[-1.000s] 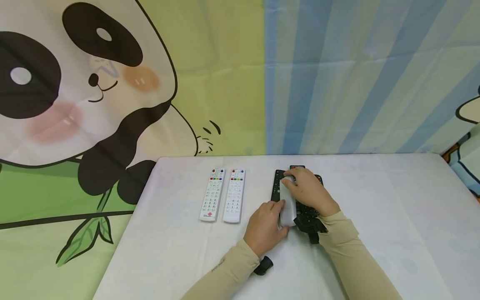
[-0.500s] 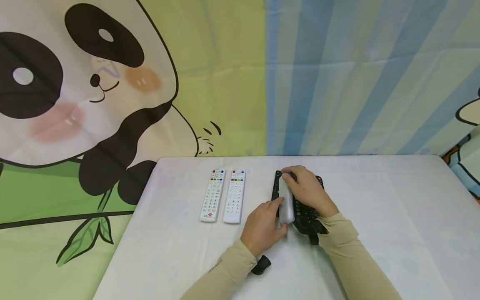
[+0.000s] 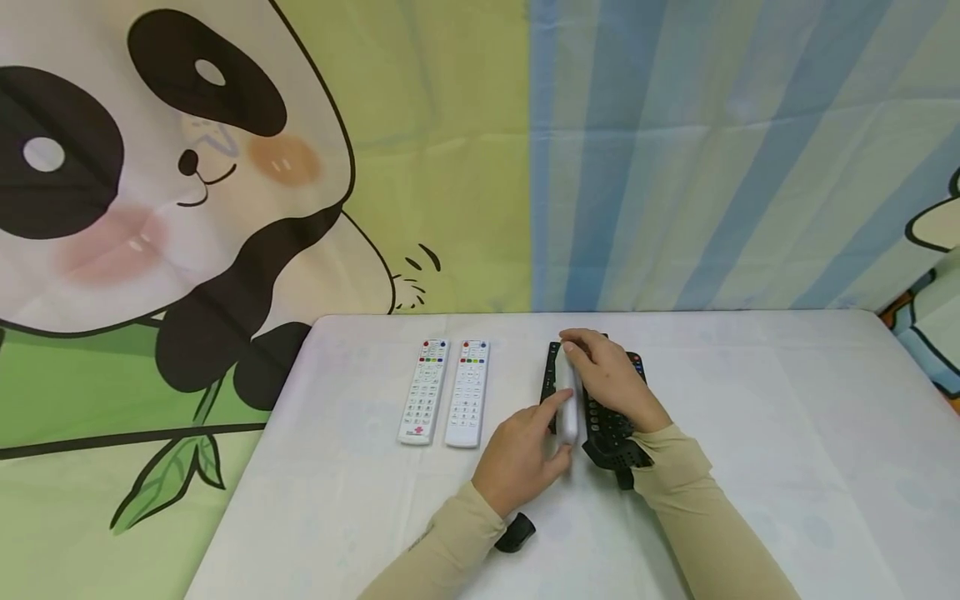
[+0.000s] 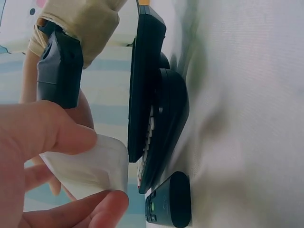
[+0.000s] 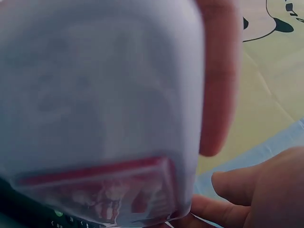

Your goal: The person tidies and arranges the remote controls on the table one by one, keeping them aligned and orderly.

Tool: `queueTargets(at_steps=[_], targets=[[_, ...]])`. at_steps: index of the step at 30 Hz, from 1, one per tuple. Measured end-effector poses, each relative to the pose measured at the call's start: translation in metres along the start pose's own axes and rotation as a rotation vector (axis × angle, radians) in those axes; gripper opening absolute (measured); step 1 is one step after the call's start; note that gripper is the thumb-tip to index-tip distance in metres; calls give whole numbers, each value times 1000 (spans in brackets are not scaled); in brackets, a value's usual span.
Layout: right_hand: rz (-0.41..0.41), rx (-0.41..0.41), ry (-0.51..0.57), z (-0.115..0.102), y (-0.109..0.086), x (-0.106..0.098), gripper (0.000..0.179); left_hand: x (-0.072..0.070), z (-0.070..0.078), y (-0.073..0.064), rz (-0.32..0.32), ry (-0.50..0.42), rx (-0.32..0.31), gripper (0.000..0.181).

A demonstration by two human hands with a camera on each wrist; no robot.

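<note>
Both hands hold a white remote control (image 3: 568, 421) turned up on its edge above several black remotes. My left hand (image 3: 517, 458) pinches its near end between thumb and fingers, as the left wrist view shows. At the far end, my right hand (image 3: 611, 379) grips it with bent fingers. Its broad face (image 5: 99, 95) fills much of the right wrist view, with a red-edged patch at one end. One black remote (image 3: 550, 379) lies left of it and another black remote (image 3: 600, 417) lies right, partly under my right hand. Stacked black remotes (image 4: 142, 85) appear in the left wrist view.
Two white remotes, one on the left (image 3: 425, 392) and one on the right (image 3: 467, 396), lie side by side, buttons up, on the white-covered table (image 3: 337, 500). A printed panda curtain (image 3: 450, 167) hangs behind the table's back edge. Black devices sit on both wrists.
The white remote has tilted further onto its edge and shifted slightly left, showing more of the black remote on its right. Both hands have moved slightly left with it.
</note>
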State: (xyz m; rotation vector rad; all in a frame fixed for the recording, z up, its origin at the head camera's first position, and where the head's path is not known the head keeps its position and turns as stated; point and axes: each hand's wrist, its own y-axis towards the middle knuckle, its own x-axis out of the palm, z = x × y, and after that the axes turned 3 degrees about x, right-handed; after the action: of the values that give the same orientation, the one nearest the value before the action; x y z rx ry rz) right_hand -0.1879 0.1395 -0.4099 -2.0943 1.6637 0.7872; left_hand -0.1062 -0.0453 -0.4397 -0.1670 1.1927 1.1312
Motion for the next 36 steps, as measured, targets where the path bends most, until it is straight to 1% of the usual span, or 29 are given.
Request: queueTargets(at_steps=[7, 13, 19, 27, 31, 36], targets=[[26, 1, -17, 2, 4, 1, 39, -6, -4, -4, -31, -138, -56, 67], [-2, -15, -5, -2, 7, 2, 36, -11, -8, -8, -25, -174, -73, 67], [-35, -29, 19, -7, 12, 4, 35, -16, -10, -12, -25, -191, -101, 67], [-58, 12, 6, -12, 17, 9, 36, -17, -13, -18, -22, -199, -130, 67], [-59, 6, 0, -14, 20, 11, 35, -17, -16, -21, -9, -178, -145, 67], [-72, -28, -7, -16, 25, 15, 35, -18, -18, -24, 14, -130, -145, 68]])
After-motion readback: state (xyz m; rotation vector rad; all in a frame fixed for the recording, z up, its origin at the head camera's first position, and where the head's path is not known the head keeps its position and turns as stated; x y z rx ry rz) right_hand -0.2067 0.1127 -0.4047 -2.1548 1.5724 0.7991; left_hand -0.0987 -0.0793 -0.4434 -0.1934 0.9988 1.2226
